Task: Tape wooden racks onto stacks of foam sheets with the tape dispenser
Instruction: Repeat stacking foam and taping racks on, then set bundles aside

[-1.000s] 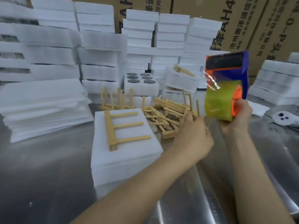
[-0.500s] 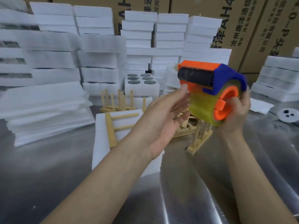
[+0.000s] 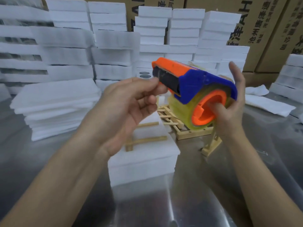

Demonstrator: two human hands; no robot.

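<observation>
Fingers (image 3: 148,82) of the left hand (image 3: 127,110) are curled, thumb and forefinger pinching at the front lip of the tape dispenser (image 3: 196,79), right against its black roller (image 3: 167,80). Whether they hold the tape end itself I cannot tell. The right hand (image 3: 229,112) holds the dispenser from the other side, thumb hooked into the orange core (image 3: 196,119) and the other fingers straight behind the roll.

The dispenser is up in the air between both hands, above the counter (image 3: 213,185). It has an orange top, a blue shell, and a thick roll of yellowish clear tape (image 3: 178,110).

Below the hands a wooden rack (image 3: 147,139) lies flat on a stack of foam sheets (image 3: 147,161). More racks (image 3: 188,131) are heaped just beside it.

The counter is shiny metal. A pile of thin sheets (image 3: 54,108) sits to the left, tall foam stacks (image 3: 155,30) line the back, and printed cardboard boxes (image 3: 262,30) stand behind them.
</observation>
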